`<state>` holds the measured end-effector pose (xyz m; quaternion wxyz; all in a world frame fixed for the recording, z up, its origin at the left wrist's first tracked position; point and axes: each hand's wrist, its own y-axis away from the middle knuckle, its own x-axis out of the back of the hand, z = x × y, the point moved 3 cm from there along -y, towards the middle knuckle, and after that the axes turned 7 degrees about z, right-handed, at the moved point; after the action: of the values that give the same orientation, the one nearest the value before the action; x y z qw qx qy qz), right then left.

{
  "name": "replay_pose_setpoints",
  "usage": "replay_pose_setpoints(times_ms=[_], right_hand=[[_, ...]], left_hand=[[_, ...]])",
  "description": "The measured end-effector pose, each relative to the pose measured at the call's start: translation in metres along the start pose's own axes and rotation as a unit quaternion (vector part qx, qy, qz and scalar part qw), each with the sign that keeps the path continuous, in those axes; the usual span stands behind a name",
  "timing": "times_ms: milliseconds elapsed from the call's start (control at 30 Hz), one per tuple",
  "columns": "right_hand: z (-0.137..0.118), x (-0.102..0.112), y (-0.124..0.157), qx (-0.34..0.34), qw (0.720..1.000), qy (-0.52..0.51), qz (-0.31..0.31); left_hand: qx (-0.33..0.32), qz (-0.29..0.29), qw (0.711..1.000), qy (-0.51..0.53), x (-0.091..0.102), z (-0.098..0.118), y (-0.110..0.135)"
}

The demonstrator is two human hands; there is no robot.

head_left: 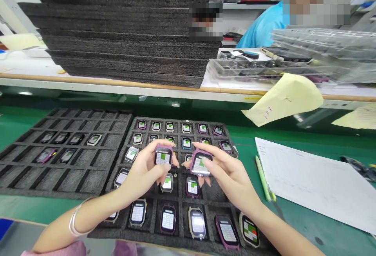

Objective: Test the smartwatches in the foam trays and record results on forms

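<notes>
My left hand (pixel 151 164) grips a purple-cased smartwatch (pixel 163 156) without a strap, the thumb lying at the lower edge of its lit screen. In my right hand (pixel 225 167) is a second purple smartwatch (pixel 201 162), slightly tilted, with the thumb on its screen. Both watches show a white table with a green patch. They are held apart, above a black foam tray (pixel 179 232) whose compartments hold several lit watches with purple, cream and blue cases. My hands and forearms cover some compartments.
Another foam tray (pixel 91 179) on the left holds several watches. White papers (pixel 317 185) and a green pen (pixel 263 178) lie right. Stacked black foam (pixel 126 32) and clear plastic trays (pixel 323 56) stand on the shelf. A person in blue (pixel 261 24) is behind; a yellow note (pixel 286 98) hangs off the shelf edge.
</notes>
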<state>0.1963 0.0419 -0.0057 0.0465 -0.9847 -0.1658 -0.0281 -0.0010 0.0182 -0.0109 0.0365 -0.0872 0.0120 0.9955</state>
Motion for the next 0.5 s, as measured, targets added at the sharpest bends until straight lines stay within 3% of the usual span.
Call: replay_pose_setpoints(times_ms=[300,500], right_hand=[[-0.0017,-0.0022,0.0015,-0.022,0.998,-0.041,-0.047],[-0.0083,-0.0060,0.0037,0.002,0.999,-0.021,-0.046]], left_hand=[[0.001,0.020,0.999,-0.042,0.0010,-0.0024,-0.0035],[0.018,-0.003,1.000,0.012,-0.0008,-0.0006,-0.0018]])
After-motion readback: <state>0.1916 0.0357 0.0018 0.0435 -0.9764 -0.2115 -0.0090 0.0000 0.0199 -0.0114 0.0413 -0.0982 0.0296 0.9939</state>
